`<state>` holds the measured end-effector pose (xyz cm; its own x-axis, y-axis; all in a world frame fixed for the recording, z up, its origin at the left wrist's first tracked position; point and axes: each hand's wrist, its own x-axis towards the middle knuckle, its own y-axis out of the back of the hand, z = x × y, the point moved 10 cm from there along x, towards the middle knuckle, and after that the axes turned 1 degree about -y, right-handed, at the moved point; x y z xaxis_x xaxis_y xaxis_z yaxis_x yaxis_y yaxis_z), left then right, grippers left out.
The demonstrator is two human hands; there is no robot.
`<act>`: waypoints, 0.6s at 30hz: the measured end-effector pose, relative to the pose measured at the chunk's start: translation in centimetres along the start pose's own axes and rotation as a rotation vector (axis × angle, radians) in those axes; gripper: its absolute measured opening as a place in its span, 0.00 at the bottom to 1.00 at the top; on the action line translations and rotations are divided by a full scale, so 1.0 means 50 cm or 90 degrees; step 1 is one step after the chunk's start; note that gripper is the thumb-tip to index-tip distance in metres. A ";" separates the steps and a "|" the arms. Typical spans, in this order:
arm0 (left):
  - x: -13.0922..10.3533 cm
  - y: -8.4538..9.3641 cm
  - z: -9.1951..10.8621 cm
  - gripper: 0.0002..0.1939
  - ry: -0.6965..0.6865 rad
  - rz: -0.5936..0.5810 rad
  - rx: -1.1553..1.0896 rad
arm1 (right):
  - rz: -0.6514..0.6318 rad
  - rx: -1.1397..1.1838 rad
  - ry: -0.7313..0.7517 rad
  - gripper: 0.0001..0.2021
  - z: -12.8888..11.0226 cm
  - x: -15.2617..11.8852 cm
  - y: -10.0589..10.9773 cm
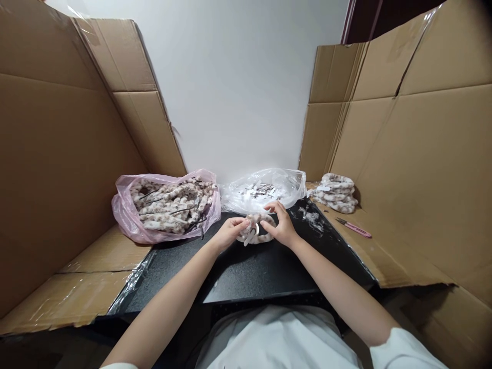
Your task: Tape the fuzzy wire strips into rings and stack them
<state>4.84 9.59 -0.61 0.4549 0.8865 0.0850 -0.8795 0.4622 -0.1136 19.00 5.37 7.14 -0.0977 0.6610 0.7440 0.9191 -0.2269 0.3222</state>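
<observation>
A fluffy white and brown ring (264, 238) lies on the black tabletop, with a small pale tag (249, 237) on its left part. My left hand (230, 231) pinches the ring's upper left side near the tag. My right hand (281, 224) is at its right side, thumb and fingers apart, touching the ring's edge. Behind my hands is a clear plastic bag (292, 179) holding many small pale tags and dark pieces. To the left, a pink plastic bag (126, 225) is filled with fluffy spotted strips and black cords.
A stack of fluffy rings (338, 193) sits on cardboard at the right, with pink-handled thread snips (354, 227) in front of it. White fluff (313, 220) lies on the table's right part. Tall cardboard walls (430, 169) stand on both sides; a pale wall (238, 92) is behind.
</observation>
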 end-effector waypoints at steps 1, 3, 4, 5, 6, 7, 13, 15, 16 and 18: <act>0.000 0.000 0.000 0.20 -0.001 0.005 -0.008 | -0.017 -0.006 0.000 0.13 0.001 -0.001 -0.010; -0.001 -0.002 -0.001 0.19 0.005 0.003 -0.024 | -0.076 0.015 -0.043 0.12 0.023 -0.005 -0.040; -0.001 -0.005 -0.002 0.19 0.011 0.000 -0.030 | -0.108 0.040 -0.076 0.12 0.038 -0.008 -0.055; -0.002 -0.007 -0.005 0.19 0.020 -0.005 -0.034 | -0.140 0.071 -0.108 0.11 0.053 -0.012 -0.069; -0.002 -0.009 -0.007 0.18 0.031 -0.010 -0.036 | -0.169 0.102 -0.132 0.10 0.065 -0.016 -0.081; -0.003 -0.011 -0.011 0.18 0.041 -0.015 -0.037 | -0.189 0.127 -0.146 0.09 0.072 -0.018 -0.089; -0.003 -0.016 -0.027 0.17 0.082 -0.031 -0.048 | -0.198 0.144 -0.145 0.09 0.067 -0.018 -0.086; -0.003 -0.017 -0.030 0.16 0.081 -0.033 -0.051 | -0.202 0.147 -0.155 0.09 0.064 -0.019 -0.087; -0.004 -0.019 -0.031 0.16 0.080 -0.038 -0.054 | -0.210 0.150 -0.161 0.10 0.063 -0.020 -0.089; -0.004 -0.025 -0.034 0.16 0.084 -0.052 -0.064 | -0.232 0.159 -0.170 0.11 0.062 -0.024 -0.096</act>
<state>6.09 8.86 -2.16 0.5439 0.8386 -0.0313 -0.8237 0.5263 -0.2110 15.91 7.90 2.89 -0.3575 0.8323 0.4236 0.9101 0.2086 0.3582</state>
